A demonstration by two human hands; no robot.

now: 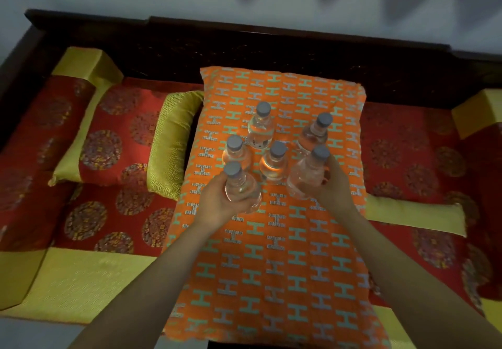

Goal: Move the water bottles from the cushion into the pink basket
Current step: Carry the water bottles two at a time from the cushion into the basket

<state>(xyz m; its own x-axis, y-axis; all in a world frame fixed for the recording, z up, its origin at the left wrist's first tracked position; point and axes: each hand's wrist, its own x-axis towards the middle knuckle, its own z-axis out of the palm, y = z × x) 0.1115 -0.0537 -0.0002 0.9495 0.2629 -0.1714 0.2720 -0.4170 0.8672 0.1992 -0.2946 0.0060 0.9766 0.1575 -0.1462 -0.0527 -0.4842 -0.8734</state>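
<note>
Several clear water bottles with grey caps stand upright on an orange cushion [271, 253] patterned with teal and white H shapes. My left hand [217, 202] grips the nearest left bottle [240, 185] around its body. My right hand [332, 185] grips the nearest right bottle [307, 174]. Between and behind them stand a middle bottle [274, 165], a left bottle [235, 153], a far bottle [260, 127] and a far right bottle [315, 134]. No pink basket is in view.
The cushion lies on a dark wooden sofa [244, 47] with red and gold seat pads [114, 212]. A red and gold pillow [122, 136] lies to the left, a gold bolster [415, 212] to the right. A pale wall is behind.
</note>
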